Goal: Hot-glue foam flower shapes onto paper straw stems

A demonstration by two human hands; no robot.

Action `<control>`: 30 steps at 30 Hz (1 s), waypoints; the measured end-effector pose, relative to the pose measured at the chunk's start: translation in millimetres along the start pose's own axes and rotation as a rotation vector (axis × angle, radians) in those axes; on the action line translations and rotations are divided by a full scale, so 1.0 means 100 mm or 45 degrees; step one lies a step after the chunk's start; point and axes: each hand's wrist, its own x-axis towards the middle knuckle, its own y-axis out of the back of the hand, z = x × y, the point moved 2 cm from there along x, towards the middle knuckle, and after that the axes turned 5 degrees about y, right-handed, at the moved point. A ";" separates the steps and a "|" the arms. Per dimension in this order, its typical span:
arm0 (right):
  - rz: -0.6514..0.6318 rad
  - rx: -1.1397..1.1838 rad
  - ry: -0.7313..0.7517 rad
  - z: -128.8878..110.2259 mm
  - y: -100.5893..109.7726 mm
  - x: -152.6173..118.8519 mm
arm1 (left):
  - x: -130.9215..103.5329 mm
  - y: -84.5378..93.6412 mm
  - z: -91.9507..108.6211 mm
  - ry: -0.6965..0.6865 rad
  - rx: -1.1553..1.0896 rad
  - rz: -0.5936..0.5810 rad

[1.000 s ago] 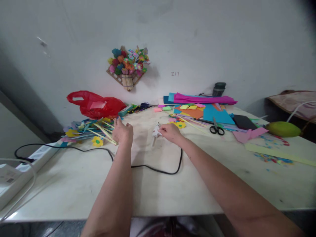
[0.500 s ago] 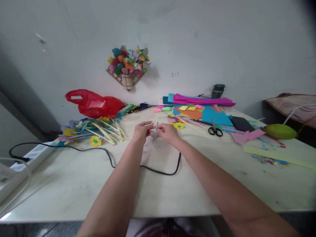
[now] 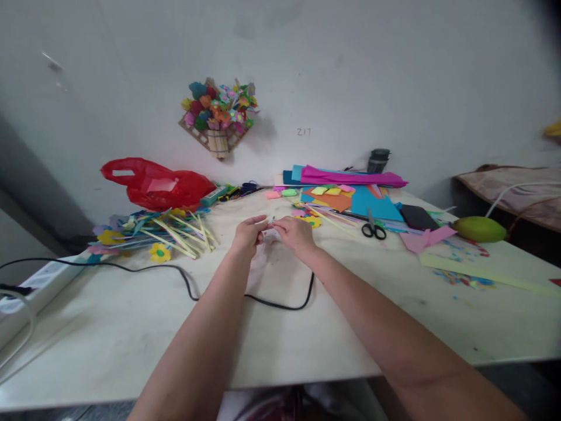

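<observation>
Over the middle of the table, my left hand (image 3: 249, 235) and my right hand (image 3: 294, 234) meet at the fingertips. Between them is a tiny pale thing, too small to name. My right hand is closed in a pinch, thumb against fingers. On my left hand the index finger points forward and the other fingers curl in; what they grip is mostly hidden. Just beyond my right hand lies a yellow paper flower (image 3: 314, 221). A black cable (image 3: 280, 305) runs across the table under my forearms.
Left, there are paper flowers with strip stems (image 3: 175, 231), a red plastic bag (image 3: 166, 184) and a power strip (image 3: 39, 286). Right, black scissors (image 3: 374, 230), coloured paper sheets (image 3: 377, 204), a phone (image 3: 419, 217) and a green mango (image 3: 480, 229) lie. A flower basket (image 3: 218, 143) hangs on the wall.
The view has turned slightly to the right, so everything sits further left. My hands stay together, with the right fingers a little closer to the left.
</observation>
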 end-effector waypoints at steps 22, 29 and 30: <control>-0.165 -0.348 0.022 0.00 0.04 -0.01 | -0.09 -0.16 -0.02 0.184 -0.197 -0.089; -0.092 -0.260 -0.126 0.12 0.05 0.03 | -0.07 -0.14 -0.03 0.126 -0.182 -0.107; -0.078 -0.224 -0.143 0.13 0.05 0.04 | -0.07 -0.13 -0.03 0.121 -0.178 -0.106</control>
